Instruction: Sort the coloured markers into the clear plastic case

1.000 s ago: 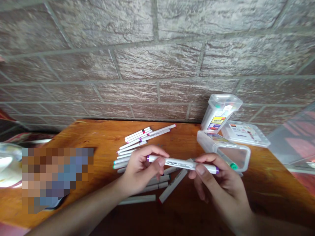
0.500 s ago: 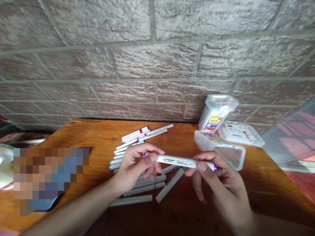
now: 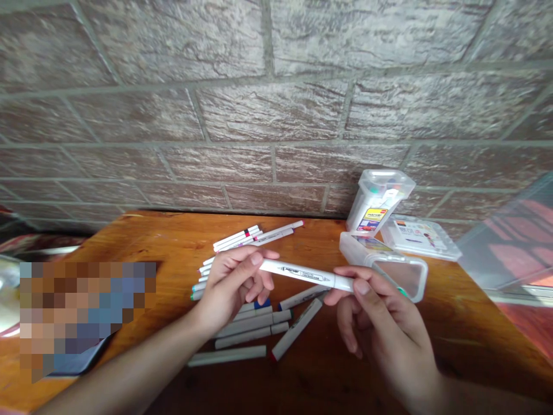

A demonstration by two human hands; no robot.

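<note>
Both of my hands hold one white marker point(image 3: 305, 274) level above the wooden table point(image 3: 173, 242). My left hand point(image 3: 235, 282) pinches its left end between thumb and fingers. My right hand point(image 3: 371, 308) grips its right end, which is hidden under my fingers. Below and behind my hands lie several loose white markers point(image 3: 254, 331) with coloured caps; more markers point(image 3: 254, 235) lie nearer the wall.
A clear plastic case point(image 3: 389, 268) lies open on its side to the right of my hands. Another clear case point(image 3: 378, 199) with markers stands upright by the brick wall point(image 3: 276, 104), with a flat lid point(image 3: 421, 237) beside it. A blurred patch sits at left.
The marker has tilted so its left end sits higher. My left hand moved up along it, and the purple caps seen before are now covered by my fingers.
</note>
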